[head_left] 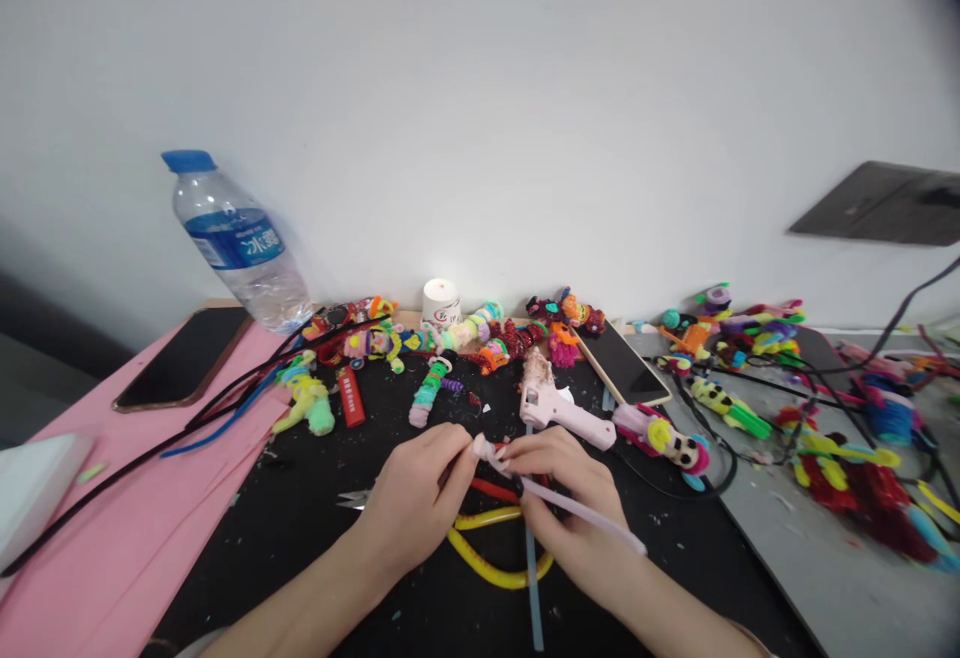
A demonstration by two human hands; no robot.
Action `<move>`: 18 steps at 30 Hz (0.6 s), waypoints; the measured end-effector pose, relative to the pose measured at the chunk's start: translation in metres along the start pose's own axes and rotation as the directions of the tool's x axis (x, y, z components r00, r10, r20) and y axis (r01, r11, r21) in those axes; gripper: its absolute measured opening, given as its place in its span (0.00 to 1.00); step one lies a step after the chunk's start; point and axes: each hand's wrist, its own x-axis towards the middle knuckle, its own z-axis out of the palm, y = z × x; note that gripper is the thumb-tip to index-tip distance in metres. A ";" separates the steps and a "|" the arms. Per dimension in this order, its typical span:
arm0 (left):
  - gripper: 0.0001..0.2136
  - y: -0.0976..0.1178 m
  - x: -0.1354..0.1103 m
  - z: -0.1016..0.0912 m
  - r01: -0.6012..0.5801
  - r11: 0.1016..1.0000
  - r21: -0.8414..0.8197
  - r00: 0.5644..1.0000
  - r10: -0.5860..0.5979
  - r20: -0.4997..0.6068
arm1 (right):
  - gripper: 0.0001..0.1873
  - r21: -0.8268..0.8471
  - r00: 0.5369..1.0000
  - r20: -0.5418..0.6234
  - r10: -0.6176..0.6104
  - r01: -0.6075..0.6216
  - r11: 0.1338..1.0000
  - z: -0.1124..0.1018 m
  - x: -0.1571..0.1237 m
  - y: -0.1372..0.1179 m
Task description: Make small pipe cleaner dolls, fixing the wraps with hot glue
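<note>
Between both hands is a pale pink pipe cleaner point(585, 515), its near end coiled and its straight tail running down to the right. My left hand point(416, 488) pinches the coiled end with thumb and forefinger. My right hand point(574, 503) grips the same stem close beside it, fingers closed. Below them on the black mat lies a yellow loop point(491, 570) with some red at its top. A translucent glue stick point(534, 598) crosses that loop. Scissor blades point(352, 500) poke out left of my left hand. Just beyond my right hand rests a pale pink glue gun point(566, 415).
Several colourful pipe-cleaner figures point(431, 390) line the back and right. A water bottle point(240, 243) leans by the wall near a dark phone point(184, 358). A paper cup point(441, 305), another phone point(626, 366) and a red box point(350, 398) stand or lie behind. Black cables point(135, 460) cross both sides.
</note>
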 end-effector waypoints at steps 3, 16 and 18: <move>0.09 0.000 0.001 -0.002 -0.020 0.999 -0.033 1.000 0.021 0.020 | 0.14 -0.040 0.999 -0.050 0.018 -0.020 0.999 -0.002 0.000 0.005; 0.06 -0.002 0.001 0.001 -0.004 0.990 -0.142 0.994 -0.012 -0.111 | 0.10 -0.030 0.995 -0.081 -0.054 0.052 0.998 -0.004 0.002 0.006; 0.05 0.000 0.002 0.001 -0.047 0.992 -0.116 0.992 0.033 -0.121 | 0.10 -0.040 0.994 -0.076 -0.074 0.071 0.997 -0.004 0.002 0.005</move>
